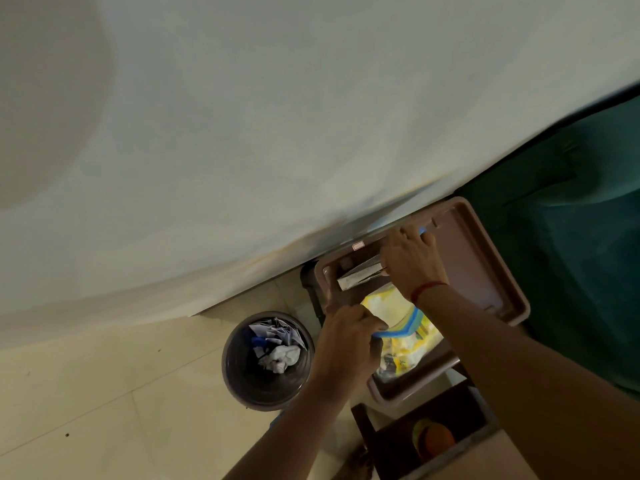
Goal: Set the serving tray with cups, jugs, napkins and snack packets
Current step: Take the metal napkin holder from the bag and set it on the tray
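A brown serving tray stands against the white wall, tilted in this view. Inside it lies a yellow snack packet with a blue band across it, and a silvery foil packet rests near the tray's far end. My left hand grips the blue-edged end of the yellow packet at the tray's left rim. My right hand, with a red thread on the wrist, pinches the foil packet over the tray's far part. Neither cups nor jugs show on the tray.
A round dark waste bin with crumpled paper stands on the tiled floor left of the tray. A dark wooden box holding an orange and green cup sits below the tray. Green fabric lies to the right.
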